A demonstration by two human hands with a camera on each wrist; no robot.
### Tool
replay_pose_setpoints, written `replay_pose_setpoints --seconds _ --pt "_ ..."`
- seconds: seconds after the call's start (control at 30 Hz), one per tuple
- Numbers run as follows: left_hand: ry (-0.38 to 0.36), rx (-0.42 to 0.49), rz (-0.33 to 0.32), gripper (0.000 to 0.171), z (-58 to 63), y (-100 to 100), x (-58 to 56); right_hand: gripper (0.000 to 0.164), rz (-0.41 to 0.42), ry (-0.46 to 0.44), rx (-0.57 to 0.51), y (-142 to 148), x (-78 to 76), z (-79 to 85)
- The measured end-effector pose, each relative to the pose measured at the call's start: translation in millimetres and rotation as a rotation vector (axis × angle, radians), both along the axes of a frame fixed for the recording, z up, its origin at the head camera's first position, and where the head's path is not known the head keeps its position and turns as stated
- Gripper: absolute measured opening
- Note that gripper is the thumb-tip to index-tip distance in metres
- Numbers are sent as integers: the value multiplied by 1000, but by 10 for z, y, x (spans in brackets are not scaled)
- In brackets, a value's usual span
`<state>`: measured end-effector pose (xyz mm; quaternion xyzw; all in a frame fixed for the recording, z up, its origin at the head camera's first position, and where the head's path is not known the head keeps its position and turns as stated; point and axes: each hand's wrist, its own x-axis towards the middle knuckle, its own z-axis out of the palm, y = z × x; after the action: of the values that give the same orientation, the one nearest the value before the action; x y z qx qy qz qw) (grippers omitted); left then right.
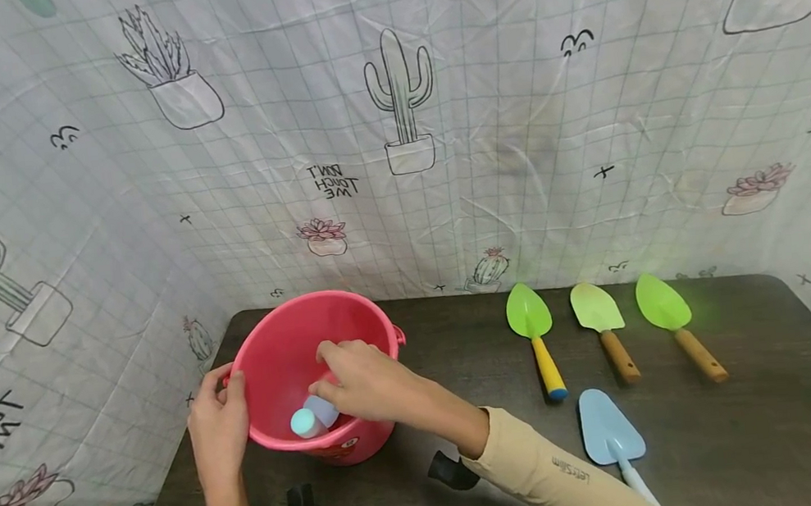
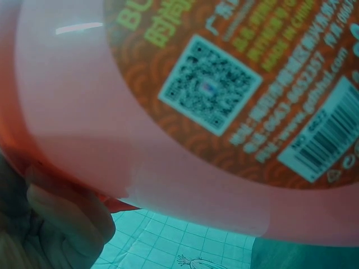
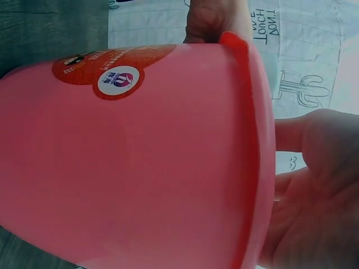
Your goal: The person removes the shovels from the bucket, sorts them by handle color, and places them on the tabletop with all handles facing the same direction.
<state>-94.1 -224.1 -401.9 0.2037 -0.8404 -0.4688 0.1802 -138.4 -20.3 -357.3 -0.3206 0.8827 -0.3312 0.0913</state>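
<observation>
A pink-red bucket [image 1: 337, 451] stands tilted on the dark table, its mouth facing me. My left hand [image 1: 217, 417] grips the bucket's left rim, thumb over the edge. Over the right side of the rim, my right hand [image 1: 367, 379] reaches into the bucket with its fingers bent. Inside, near those fingers, lie a container with a light cyan cap [image 1: 304, 422] and a pale bluish item [image 1: 323, 410]. In the right wrist view the palm [image 3: 320, 190] shows nothing in it, but the rim hides the fingertips, so a hold is unclear.
Right of the bucket lie a green trowel with a yellow handle [image 1: 529, 318], two green trowels with wooden handles [image 1: 597, 309] [image 1: 663, 307], and a light blue trowel [image 1: 608, 429]. A white cactus-print cloth [image 1: 474, 196] hangs behind the table [image 1: 460, 346].
</observation>
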Motion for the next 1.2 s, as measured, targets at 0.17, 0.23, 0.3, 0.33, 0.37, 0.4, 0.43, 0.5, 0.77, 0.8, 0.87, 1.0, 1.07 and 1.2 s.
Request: replay_pose_setpoints --seconds 0.17,0.23,0.3,0.33,0.37,0.4,0.43,0.5,0.77,0.8,0.87,1.0,1.07,1.2 --pt "6 -4 3 46 -1 0 -3 26 2 -32 28 -26 -17 -9" --pt "6 -3 2 46 0 -1 -4 23 3 -50 51 -34 -24 -6" --pt "4 -2 1 46 3 -2 -5 21 4 -57 82 -41 -34 -2" --pt "2 -1 2 46 5 -2 -6 21 4 -56 96 -45 -37 1" --pt "1 0 1 46 6 -2 -6 20 4 -56 109 -50 -42 3" --pt "-1 2 1 46 9 -2 -6 20 2 -50 124 -55 -47 3" --pt "-3 3 1 46 11 -2 -6 20 0 -40 142 -59 -53 0" --pt "-4 5 -2 46 13 -4 -9 20 -6 -24 171 -71 -65 -8" --pt "-12 6 -10 48 22 -12 -19 21 -19 16 268 -140 -123 -48" --pt "-11 6 -11 48 23 -12 -21 21 -21 22 287 -150 -130 -52" --pt "-9 6 -12 48 26 -10 -22 21 -25 35 332 -169 -144 -56" --pt "-9 -2 -19 48 25 -12 -25 19 -32 31 434 -196 -169 -66" --pt "-11 -4 -22 48 24 -14 -23 20 -28 8 482 -207 -183 -74" --pt "-10 -3 -25 48 22 -17 -20 23 -4 -20 567 -230 -209 -77"
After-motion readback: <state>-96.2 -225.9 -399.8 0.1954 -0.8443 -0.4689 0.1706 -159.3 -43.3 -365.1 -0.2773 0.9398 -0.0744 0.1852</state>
